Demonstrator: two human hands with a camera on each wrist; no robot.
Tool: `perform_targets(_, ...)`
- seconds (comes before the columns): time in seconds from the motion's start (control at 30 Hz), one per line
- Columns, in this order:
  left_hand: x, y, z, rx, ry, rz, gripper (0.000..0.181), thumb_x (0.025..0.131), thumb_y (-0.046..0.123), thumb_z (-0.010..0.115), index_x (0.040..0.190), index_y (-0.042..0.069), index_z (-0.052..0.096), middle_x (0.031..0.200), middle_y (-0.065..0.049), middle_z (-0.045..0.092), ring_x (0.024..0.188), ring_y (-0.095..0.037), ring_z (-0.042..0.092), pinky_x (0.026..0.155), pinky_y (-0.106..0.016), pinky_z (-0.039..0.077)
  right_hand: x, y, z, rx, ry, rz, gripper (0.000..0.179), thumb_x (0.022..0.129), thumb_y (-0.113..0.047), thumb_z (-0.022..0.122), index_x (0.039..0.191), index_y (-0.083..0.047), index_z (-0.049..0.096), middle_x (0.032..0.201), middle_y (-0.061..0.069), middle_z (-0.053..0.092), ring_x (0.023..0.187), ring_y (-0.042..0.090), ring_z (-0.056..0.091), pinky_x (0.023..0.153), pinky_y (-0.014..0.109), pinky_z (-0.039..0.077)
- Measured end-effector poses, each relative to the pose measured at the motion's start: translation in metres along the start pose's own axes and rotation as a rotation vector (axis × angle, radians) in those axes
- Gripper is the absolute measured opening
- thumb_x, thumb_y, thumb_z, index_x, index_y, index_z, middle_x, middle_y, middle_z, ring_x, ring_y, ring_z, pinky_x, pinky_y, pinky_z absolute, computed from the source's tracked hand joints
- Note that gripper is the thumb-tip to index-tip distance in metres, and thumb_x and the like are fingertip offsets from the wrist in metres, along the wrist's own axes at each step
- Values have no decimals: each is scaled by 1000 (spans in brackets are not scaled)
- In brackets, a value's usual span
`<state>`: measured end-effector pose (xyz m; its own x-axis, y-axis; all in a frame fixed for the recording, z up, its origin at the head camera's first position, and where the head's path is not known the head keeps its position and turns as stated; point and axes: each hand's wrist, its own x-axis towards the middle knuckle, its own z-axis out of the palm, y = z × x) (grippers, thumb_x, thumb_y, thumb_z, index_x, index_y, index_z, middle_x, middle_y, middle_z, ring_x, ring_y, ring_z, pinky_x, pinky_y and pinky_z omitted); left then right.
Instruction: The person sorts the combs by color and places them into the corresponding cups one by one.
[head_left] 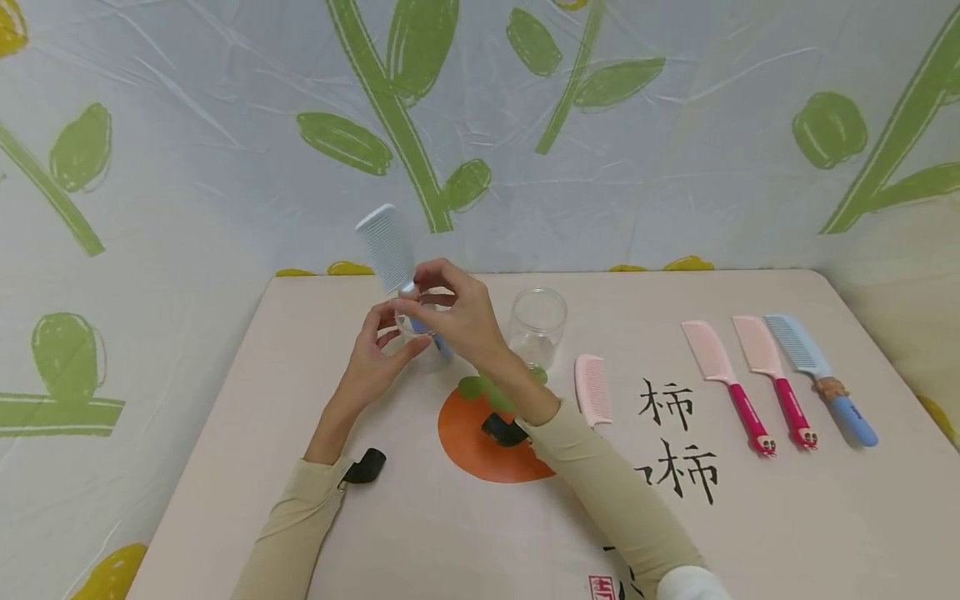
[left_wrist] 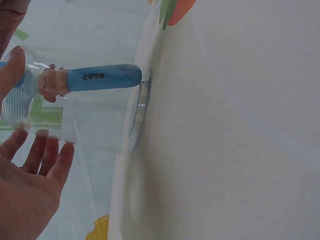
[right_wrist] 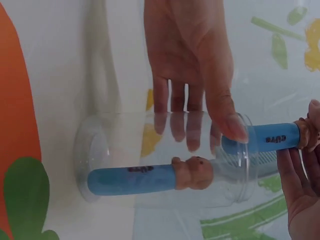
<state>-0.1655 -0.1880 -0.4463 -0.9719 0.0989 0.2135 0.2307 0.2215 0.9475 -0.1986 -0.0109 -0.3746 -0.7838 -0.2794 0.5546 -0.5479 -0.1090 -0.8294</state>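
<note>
My left hand (head_left: 378, 358) holds a clear jar (right_wrist: 115, 140) near its rim, with thumb and fingers on either side. The jar stands upright on the table. Inside it, handle down, is a blue comb (right_wrist: 132, 180) with a brown animal figure at its neck. My right hand (head_left: 468, 321) pinches a second blue comb (right_wrist: 272, 137) of the same kind by its neck, just above the jar. The lower end of its handle is at the jar's mouth. In the head view the light blue toothed part (head_left: 386, 246) points up; the combs overlap there.
A second clear jar (head_left: 538, 325) stands right of my hands, near a small pink comb (head_left: 594, 387). Further right lie two pink combs (head_left: 712, 358) with magenta handles and another blue comb (head_left: 806, 346). The tablecloth (head_left: 787, 525) has an orange fruit print. A patterned curtain (head_left: 615, 192) hangs behind.
</note>
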Motion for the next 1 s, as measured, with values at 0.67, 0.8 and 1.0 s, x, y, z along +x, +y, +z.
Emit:
perform_targets(0.67, 3, -4, 1, -11, -20, 4, 82, 91, -4, 73, 156, 0, 24, 154, -19, 34, 134, -36, 39, 118, -56, 33, -7, 6, 7, -246, -49, 41, 34, 90, -14, 82, 115, -4, 62, 101, 8, 70, 87, 17, 70, 78, 30, 62)
perform_targets(0.8, 3, -3, 1, -26, -20, 16, 81, 92, -3, 74, 157, 4, 26, 154, -15, 35, 135, -35, 39, 118, -57, 33, -7, 6, 7, -317, -59, 36, 31, 90, -13, 82, 113, -2, 63, 99, 10, 72, 86, 18, 70, 78, 35, 62)
perform_targets(1.0, 2, -3, -1, -30, -12, 41, 75, 92, 6, 77, 152, 7, 34, 147, -9, 42, 132, -31, 42, 116, -53, 37, -7, 3, 6, -437, -60, -6, 23, 91, -8, 79, 108, 0, 65, 95, 11, 73, 84, 20, 72, 75, 34, 62)
